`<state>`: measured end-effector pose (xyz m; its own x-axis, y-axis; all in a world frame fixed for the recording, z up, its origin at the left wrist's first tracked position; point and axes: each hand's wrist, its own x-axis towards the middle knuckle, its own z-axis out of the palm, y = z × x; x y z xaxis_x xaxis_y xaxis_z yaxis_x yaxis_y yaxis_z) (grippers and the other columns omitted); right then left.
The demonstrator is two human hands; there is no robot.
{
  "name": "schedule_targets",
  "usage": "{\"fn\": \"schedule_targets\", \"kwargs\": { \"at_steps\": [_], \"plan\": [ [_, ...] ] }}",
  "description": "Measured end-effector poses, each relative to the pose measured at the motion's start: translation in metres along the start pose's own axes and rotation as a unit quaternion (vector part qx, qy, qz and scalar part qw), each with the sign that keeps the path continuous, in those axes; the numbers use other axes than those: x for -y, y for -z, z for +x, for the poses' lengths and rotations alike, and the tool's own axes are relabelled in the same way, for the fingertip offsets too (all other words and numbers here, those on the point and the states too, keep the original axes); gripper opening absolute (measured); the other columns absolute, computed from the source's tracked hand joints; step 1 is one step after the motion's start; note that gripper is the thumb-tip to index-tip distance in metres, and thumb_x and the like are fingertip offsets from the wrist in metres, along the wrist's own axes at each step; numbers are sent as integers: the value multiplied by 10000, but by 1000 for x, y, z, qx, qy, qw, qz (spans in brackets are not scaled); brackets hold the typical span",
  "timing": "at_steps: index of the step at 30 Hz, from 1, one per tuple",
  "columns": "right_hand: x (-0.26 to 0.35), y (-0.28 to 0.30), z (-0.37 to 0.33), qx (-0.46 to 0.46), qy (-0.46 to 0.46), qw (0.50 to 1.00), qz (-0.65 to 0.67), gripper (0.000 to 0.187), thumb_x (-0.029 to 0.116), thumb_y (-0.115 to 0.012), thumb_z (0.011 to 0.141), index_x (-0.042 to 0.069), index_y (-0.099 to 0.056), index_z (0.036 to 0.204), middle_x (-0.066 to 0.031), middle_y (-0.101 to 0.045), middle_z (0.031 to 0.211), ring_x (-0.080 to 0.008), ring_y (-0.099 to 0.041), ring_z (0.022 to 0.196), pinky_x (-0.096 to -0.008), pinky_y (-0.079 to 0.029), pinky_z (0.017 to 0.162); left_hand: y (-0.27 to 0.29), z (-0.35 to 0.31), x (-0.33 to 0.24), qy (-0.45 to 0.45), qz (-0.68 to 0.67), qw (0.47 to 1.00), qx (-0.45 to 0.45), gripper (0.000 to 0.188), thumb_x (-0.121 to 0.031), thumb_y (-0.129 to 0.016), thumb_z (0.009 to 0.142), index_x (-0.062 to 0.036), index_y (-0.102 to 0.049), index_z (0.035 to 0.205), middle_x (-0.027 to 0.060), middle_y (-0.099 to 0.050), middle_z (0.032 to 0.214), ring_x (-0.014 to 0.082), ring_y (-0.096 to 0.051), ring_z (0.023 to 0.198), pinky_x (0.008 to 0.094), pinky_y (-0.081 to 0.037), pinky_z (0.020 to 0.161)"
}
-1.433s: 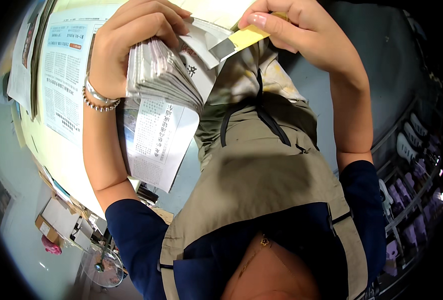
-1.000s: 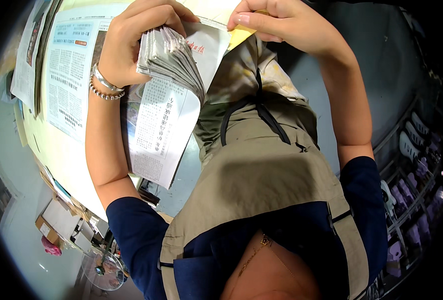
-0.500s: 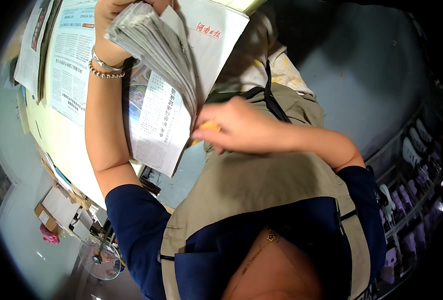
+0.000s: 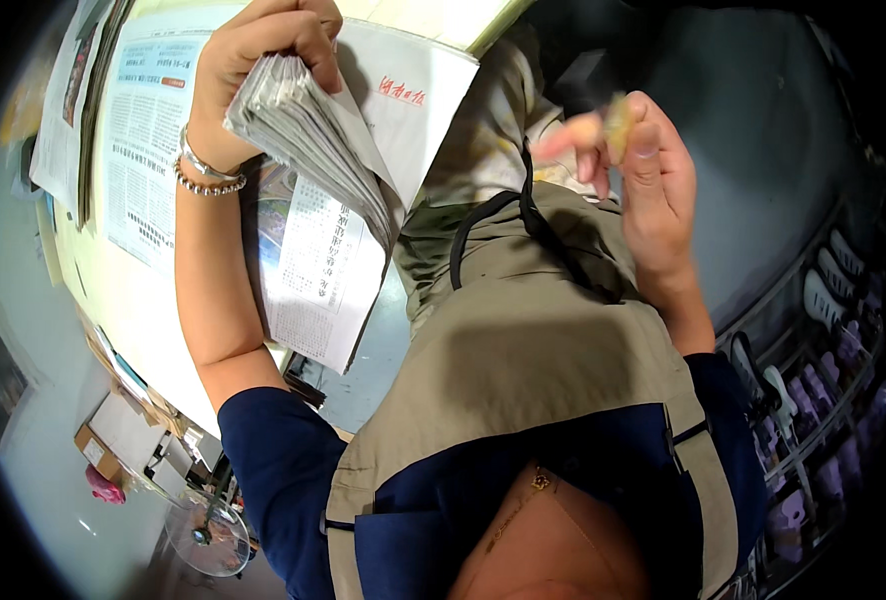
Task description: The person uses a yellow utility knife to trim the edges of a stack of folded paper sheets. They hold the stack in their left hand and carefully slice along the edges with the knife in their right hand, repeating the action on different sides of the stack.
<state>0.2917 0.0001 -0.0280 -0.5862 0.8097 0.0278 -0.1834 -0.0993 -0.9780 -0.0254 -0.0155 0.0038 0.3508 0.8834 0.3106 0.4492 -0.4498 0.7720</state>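
Note:
My left hand [image 4: 268, 75], with a bangle and a beaded bracelet on its wrist, is closed on the bent-up edges of a stack of newspapers [image 4: 318, 135]. The stack curls over toward me, its many thin edges fanned. Beneath lie a printed sheet with a colour picture [image 4: 308, 285] and a pale sheet with red lettering [image 4: 418, 110], both on the table. Off to the right, over my lap and apart from the paper, my right hand [image 4: 658, 175] is raised. Its thumb and fingers pinch a small yellow piece [image 4: 619, 128], too blurred to name; an orange patch shows near its forefinger.
The pale table [image 4: 133, 290] curves along the left, with more newspapers [image 4: 148, 130] and a thicker paper pile [image 4: 68, 110] on it. A standing fan [image 4: 203, 535] and a cardboard box [image 4: 98, 450] are at lower left. At right stands a rack of shoes [image 4: 823, 300].
My right hand has moved from the newspaper stack's near edge up and to the right, away from the paper. My left hand keeps hold of the stack, shifted slightly.

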Motion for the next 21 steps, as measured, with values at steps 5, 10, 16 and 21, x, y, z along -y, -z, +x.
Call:
{"fn": "schedule_targets", "kwargs": {
  "at_steps": [5,10,16,21],
  "plan": [
    [-19,-34,14,27,155,973,-168,343,299,-491,1033,0,-532,870,-202,-691,1048,-205,-601,689,-296,-474,599,-4,0,-14,83,77,993,11,215,-130,-727,625,-36,-534,623,130,-641,966,236,-636,920,361,-481,852],
    [-23,-53,11,49,156,957,-238,424,278,-577,981,-49,-570,1251,-122,-681,885,-258,-630,734,-347,-507,627,-8,6,-10,43,92,994,27,265,-185,-727,706,-49,-509,643,146,-697,1155,213,-686,900,462,-441,1047],
    [-18,-43,10,25,190,945,-266,446,281,-596,969,-75,-574,1236,-105,-667,824,-236,-612,678,-330,-501,590,-6,7,-3,7,116,991,66,368,-352,-721,717,-76,-492,635,164,-712,1132,308,-663,1110,520,-380,1102],
    [-20,-41,8,7,187,930,-316,416,306,-582,975,-70,-550,1151,-114,-636,863,-204,-558,618,-304,-477,557,-8,11,-8,15,124,989,77,341,-321,-711,719,-80,-486,630,163,-715,1123,308,-660,1117,514,-395,1087]
  ]
}}
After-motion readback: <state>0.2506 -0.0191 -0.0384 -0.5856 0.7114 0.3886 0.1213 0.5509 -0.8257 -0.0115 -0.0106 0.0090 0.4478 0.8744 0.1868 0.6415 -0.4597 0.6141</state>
